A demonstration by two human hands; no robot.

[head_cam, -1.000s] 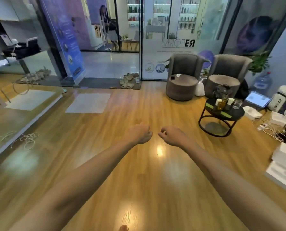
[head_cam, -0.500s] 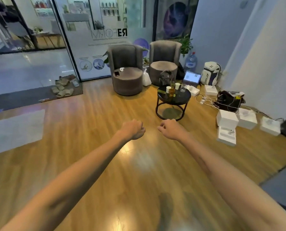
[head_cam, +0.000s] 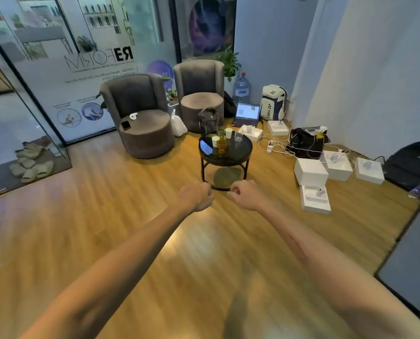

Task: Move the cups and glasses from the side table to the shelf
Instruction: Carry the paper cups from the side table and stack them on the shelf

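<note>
as the side table (head_cam: 238,156) looms nearer than before | left hand (head_cam: 196,195) curled empty | right hand (head_cam: 246,195) curled empty

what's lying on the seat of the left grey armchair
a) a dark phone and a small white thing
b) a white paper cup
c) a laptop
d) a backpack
a: the seat of the left grey armchair holds a dark phone and a small white thing; the laptop sits open on the floor further right, and the cups and glasses stand on the round black side table.
</note>
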